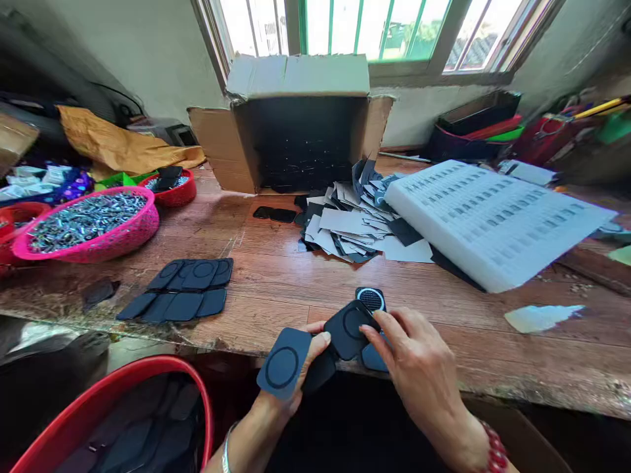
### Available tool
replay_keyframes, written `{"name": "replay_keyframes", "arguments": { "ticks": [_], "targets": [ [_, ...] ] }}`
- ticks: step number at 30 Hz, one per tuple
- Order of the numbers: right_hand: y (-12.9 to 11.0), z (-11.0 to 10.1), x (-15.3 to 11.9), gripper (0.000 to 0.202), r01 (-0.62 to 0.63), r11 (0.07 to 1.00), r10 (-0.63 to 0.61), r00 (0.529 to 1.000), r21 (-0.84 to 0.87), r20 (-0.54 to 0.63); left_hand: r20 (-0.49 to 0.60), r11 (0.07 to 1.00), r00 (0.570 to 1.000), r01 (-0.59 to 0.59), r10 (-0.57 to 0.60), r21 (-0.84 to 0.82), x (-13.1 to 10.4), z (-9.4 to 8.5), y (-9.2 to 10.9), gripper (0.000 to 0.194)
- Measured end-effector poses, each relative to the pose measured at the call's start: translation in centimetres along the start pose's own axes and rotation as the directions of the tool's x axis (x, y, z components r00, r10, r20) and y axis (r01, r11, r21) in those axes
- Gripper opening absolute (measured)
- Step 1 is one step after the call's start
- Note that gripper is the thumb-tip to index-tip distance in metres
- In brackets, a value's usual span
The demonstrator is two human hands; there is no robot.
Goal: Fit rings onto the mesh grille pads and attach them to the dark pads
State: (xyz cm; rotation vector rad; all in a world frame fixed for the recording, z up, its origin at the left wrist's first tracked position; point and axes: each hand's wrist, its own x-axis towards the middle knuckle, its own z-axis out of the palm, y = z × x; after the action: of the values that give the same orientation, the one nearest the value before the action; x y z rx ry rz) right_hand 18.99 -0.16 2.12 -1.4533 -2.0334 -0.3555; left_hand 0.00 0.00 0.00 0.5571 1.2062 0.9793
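My left hand (300,368) holds a folding dark pad assembly (315,351) at the table's near edge, thumb on top; one square panel with a ring mark (283,364) hangs over the edge. My right hand (419,368) rests its fingertips on the middle panel (348,328) of the same assembly. Just behind the fingers lies a small round-meshed black part (371,299). Finished-looking dark pads (185,289) lie in overlapping rows to the left on the wooden table (276,263).
A pink basket of metal bits (86,223) and a red bowl (172,187) stand at left. An open cardboard box (300,125) sits at the back, paper scraps (355,220) before it, a white foam tray (488,220) at right. A red tub (113,420) is below left.
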Motion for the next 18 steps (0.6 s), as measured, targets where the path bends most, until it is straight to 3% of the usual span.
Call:
{"name": "replay_keyframes", "arguments": {
  "ticks": [2,4,6,8,10,14,16,18],
  "targets": [
    [0.7,0.4,-0.3,0.037,-0.146,0.979,0.144,0.989,0.145,0.020,-0.020,1.000,1.000,0.009,-0.009,-0.015,0.0,0.1,0.0,0.039],
    [1.2,0.7,-0.4,0.049,-0.319,0.886,0.291,0.948,0.336,0.131,-0.020,1.000,1.000,0.014,-0.014,-0.015,0.0,0.2,0.1,0.041],
    [1.4,0.8,-0.3,0.052,-0.549,0.636,0.401,0.836,0.543,0.374,0.001,1.000,1.000,0.019,-0.019,-0.007,0.0,0.3,0.1,0.043],
    [1.3,0.7,0.1,0.047,-0.704,0.349,0.370,0.710,0.618,0.600,0.034,1.000,0.999,0.006,-0.007,0.030,-0.1,0.3,0.1,0.042],
    [1.1,0.6,0.3,0.041,-0.761,0.188,0.322,0.645,0.621,0.693,0.076,0.996,0.997,-0.039,0.033,0.081,-0.1,0.3,0.4,0.041],
    [0.3,0.7,0.4,0.038,-0.770,0.150,0.381,0.623,0.620,0.683,0.283,0.970,0.959,-0.089,0.022,0.227,0.2,0.3,0.9,0.048],
    [-0.1,0.8,0.4,0.037,-0.766,0.209,0.408,0.634,0.608,0.657,0.392,0.950,0.919,-0.083,-0.043,0.300,0.3,0.2,0.9,0.048],
    [-0.5,0.9,0.5,0.033,-0.755,0.334,0.426,0.655,0.564,0.624,0.410,0.928,0.911,-0.123,-0.035,0.351,0.4,0.2,0.6,0.041]
  ]
}}
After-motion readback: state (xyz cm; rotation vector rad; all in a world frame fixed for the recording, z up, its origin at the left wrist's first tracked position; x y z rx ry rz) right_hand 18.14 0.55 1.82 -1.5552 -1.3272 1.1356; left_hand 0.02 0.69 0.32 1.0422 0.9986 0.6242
